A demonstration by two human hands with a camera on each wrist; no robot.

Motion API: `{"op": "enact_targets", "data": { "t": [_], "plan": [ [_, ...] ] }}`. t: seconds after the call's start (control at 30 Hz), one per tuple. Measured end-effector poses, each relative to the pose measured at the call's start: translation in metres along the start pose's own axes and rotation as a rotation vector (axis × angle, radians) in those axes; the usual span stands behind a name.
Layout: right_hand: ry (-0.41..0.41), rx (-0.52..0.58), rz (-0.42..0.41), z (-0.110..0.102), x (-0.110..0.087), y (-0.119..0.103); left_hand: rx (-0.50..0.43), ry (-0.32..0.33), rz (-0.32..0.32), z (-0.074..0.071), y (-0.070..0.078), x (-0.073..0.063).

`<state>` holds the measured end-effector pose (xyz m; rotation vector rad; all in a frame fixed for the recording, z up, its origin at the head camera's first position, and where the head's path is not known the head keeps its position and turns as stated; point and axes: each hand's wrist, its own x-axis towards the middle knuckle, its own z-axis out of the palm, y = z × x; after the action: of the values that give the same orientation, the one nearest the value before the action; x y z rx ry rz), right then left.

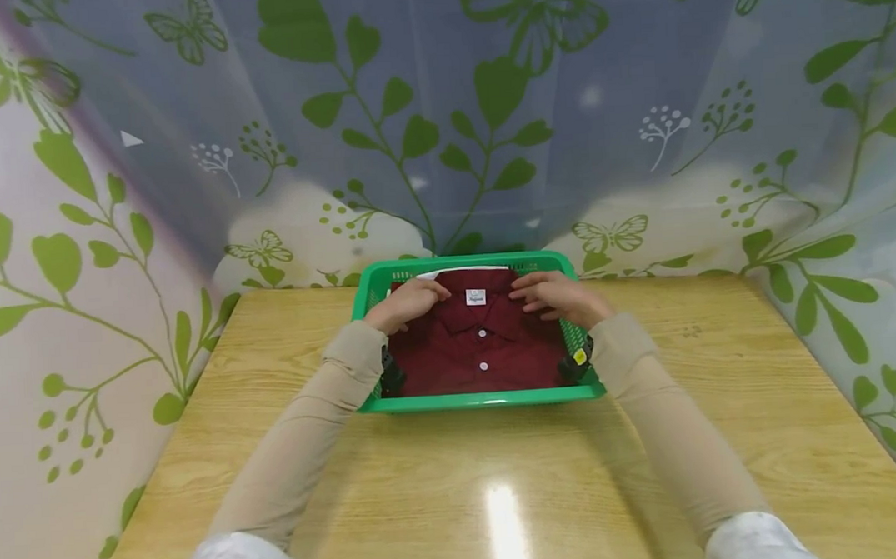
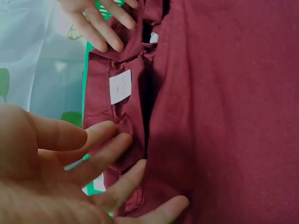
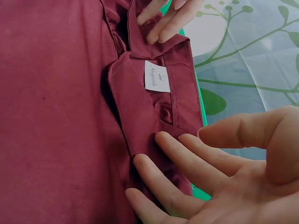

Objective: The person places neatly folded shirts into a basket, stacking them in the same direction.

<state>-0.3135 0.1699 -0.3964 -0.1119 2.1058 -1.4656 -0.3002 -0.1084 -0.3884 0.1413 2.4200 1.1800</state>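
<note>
A folded dark red buttoned shirt (image 1: 451,358) lies face up in a green plastic basket (image 1: 483,400), its collar at the far end. A white label (image 1: 475,297) shows inside the collar, and two white buttons run down the front. My left hand (image 1: 407,305) is at the collar's left side. In the left wrist view its spread fingers (image 2: 122,184) touch the cloth, with the thumb apart. On the collar's right side is my right hand (image 1: 561,298); the right wrist view shows its extended fingers (image 3: 170,186) against the collar, thumb lifted away.
The basket stands on a wooden table (image 1: 442,480), near its back edge. A curtain (image 1: 441,130) printed with leaves and butterflies hangs right behind it. Something white (image 1: 430,274) peeks out behind the collar in the basket.
</note>
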Motion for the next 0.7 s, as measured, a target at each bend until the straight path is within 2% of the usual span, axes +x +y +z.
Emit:
{"op": "enact_targets", "data": {
  "t": [0.2, 0.47, 0.7],
  "plan": [
    [0.039, 0.031, -0.023, 0.002, -0.003, 0.003, -0.022, 0.015, -0.065, -0.004, -0.004, -0.008],
    [0.053, 0.046, -0.016, 0.003, -0.004, 0.002, -0.117, -0.03, -0.068, -0.015, -0.012, -0.014],
    [0.02, 0.037, -0.022, 0.003, -0.008, 0.004, -0.138, -0.044, -0.107, -0.018, -0.012, -0.013]
  ]
}}
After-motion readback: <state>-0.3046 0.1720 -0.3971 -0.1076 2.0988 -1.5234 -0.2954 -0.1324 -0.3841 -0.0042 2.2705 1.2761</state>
